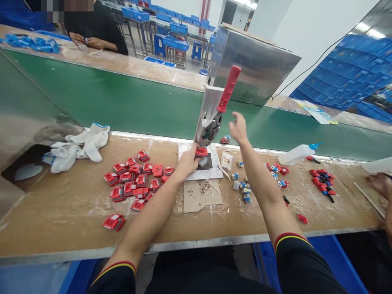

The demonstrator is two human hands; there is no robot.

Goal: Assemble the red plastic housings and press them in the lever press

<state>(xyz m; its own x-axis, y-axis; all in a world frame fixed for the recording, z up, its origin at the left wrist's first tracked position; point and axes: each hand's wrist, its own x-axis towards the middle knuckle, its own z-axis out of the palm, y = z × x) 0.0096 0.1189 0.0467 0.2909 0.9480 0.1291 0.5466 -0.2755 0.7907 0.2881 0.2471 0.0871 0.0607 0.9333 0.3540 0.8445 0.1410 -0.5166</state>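
A hand-lever toggle press with a red handle (229, 87) stands on a metal base plate (199, 176), its handle pointing up. My left hand (187, 162) is closed on a small red and grey plastic part (201, 152) under the press head. My right hand (238, 128) is raised to the right of the lever, fingers apart and curved, touching nothing. Left of the base, many similar red plastic parts (141, 181) lie in a loose group. Small white and blue parts (244, 188) are scattered below my right forearm, which hides some of them.
White gloves (82, 147) lie at the left. A white squeeze bottle (297, 154) and red-black pieces (323, 179) are at the right, near a co-worker's hand (379, 183). A green conveyor belt (137, 104) runs behind; another person (94, 30) sits beyond it.
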